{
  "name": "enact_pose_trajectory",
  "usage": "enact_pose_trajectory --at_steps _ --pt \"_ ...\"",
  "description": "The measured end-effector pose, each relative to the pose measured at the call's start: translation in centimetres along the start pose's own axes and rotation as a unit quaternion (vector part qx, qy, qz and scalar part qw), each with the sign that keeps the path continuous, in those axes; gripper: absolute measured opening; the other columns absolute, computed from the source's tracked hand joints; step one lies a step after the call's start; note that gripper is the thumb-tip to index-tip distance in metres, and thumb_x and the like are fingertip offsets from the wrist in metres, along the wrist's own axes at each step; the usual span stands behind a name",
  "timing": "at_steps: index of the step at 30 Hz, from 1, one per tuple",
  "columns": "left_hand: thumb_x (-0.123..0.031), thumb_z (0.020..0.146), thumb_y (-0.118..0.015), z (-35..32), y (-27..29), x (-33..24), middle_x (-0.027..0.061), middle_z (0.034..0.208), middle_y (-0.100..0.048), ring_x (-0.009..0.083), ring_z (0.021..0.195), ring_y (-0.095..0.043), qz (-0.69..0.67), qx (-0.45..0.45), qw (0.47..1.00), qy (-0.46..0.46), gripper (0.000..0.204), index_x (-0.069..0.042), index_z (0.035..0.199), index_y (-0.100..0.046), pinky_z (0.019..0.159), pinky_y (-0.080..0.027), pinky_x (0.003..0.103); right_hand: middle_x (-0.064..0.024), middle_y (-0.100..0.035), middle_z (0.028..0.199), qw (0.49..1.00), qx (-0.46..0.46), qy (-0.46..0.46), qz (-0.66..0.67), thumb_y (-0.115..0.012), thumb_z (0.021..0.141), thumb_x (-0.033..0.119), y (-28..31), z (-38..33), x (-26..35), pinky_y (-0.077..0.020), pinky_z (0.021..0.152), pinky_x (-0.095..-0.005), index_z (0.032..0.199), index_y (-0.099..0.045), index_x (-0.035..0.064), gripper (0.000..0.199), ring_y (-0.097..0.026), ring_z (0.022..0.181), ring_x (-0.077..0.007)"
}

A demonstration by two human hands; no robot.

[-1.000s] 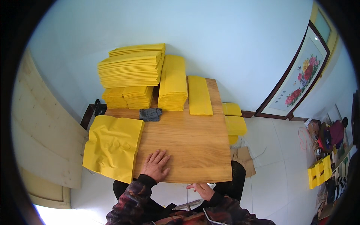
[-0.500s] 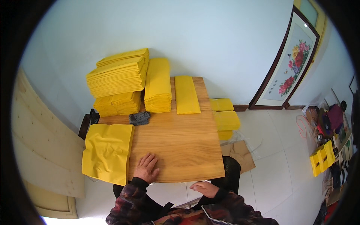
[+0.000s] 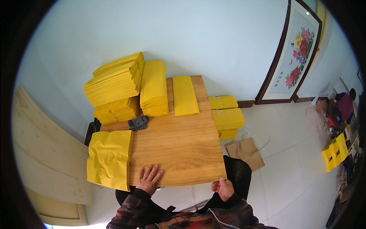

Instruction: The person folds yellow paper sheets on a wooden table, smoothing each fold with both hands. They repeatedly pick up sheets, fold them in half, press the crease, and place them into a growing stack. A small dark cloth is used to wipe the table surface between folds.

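Observation:
My left hand (image 3: 150, 180) lies flat with fingers spread on the near edge of the wooden table (image 3: 179, 149). Beside it, at the table's left end, is a creased yellow paper sheet or bag (image 3: 109, 160) that reaches the near edge. At the near right corner of the table is my right hand (image 3: 223, 188), its fingers curled in and its thumb up against the edge. Whether anything is inside that closed hand is hidden.
Tall stacks of folded yellow paper (image 3: 112, 86) stand at the back left, another stack (image 3: 153, 89) and a thin pile (image 3: 185, 95) beside them. A dark grey cloth (image 3: 138, 123) lies in front. Yellow bundles (image 3: 228, 118) and brown cardboard (image 3: 247, 152) are right of the table.
My right hand has moved rightward to the table's near right corner and its fingers have curled in. My left hand still rests flat on the table. The view has shifted slightly.

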State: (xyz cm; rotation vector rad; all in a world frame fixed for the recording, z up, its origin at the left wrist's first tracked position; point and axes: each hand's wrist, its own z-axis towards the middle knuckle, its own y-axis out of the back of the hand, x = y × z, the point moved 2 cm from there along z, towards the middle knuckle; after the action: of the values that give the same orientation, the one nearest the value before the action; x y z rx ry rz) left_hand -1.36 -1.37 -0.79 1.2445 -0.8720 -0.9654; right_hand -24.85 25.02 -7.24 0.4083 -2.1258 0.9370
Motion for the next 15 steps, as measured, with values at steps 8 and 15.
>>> enact_pose_trajectory --at_steps 8,15 --pt "-0.024 0.076 -0.066 -0.03 0.04 -0.24 0.0027 0.147 -0.037 0.0257 0.136 -0.033 -0.009 0.030 0.999 0.023 0.064 -0.027 0.137 -0.044 0.111 -0.018 0.055 -0.0131 -0.066 0.083 0.999 -0.010 0.034 -0.006 -0.038 0.101 0.039 -0.54 0.12 -0.02 -0.0535 0.066 -0.0330 0.102 -0.055 -0.0016 0.044 -0.064 0.070 -0.0197" --pt "-0.022 0.077 -0.065 -0.10 -0.08 -0.16 0.0025 0.145 -0.040 0.0257 0.134 -0.036 -0.005 0.014 1.000 0.020 0.062 -0.026 0.135 -0.047 0.110 -0.020 0.053 -0.0137 -0.066 0.079 0.998 -0.039 0.046 -0.011 -0.037 0.101 0.036 -0.80 -0.07 -0.20 -0.0532 0.066 -0.0338 0.096 -0.057 -0.0014 0.043 -0.064 0.068 -0.0203"
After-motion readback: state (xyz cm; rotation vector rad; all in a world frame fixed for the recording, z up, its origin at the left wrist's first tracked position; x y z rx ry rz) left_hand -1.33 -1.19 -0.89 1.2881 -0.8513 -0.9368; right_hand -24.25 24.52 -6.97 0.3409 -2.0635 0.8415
